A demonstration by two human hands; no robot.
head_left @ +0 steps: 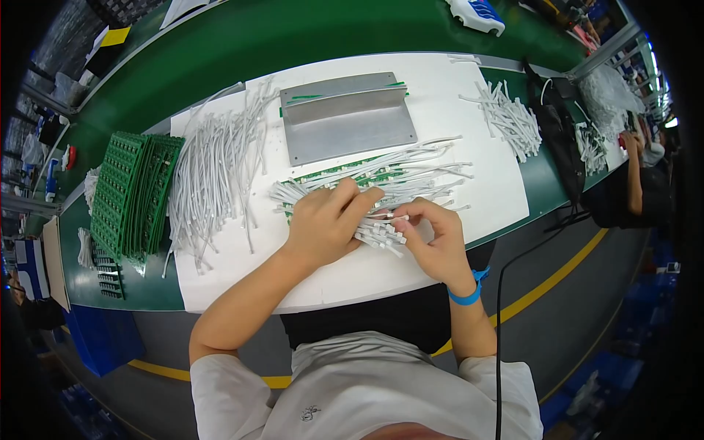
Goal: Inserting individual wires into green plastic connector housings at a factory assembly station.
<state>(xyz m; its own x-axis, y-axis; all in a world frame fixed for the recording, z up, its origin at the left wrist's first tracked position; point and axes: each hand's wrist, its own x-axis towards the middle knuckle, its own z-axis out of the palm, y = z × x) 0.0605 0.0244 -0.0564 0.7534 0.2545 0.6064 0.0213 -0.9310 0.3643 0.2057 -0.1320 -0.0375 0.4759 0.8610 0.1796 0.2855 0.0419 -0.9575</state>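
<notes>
My left hand (326, 220) lies palm-down on a row of green circuit boards (330, 176) with white cables attached, fingers pressing on the cable bundle (411, 172). My right hand (433, 235) pinches the white connector ends (381, 233) of those cables between thumb and fingers. Both hands meet at the front of the white work mat (484, 198). A blue strap (469, 293) circles my right wrist.
A bent grey metal plate (345, 117) stands behind the hands. Loose white cables (213, 176) lie to the left, beside stacked green boards (132, 194). More cable pieces (506, 117) lie at the right. Another person (645, 183) works at the far right. A black cord (506, 293) hangs off the table.
</notes>
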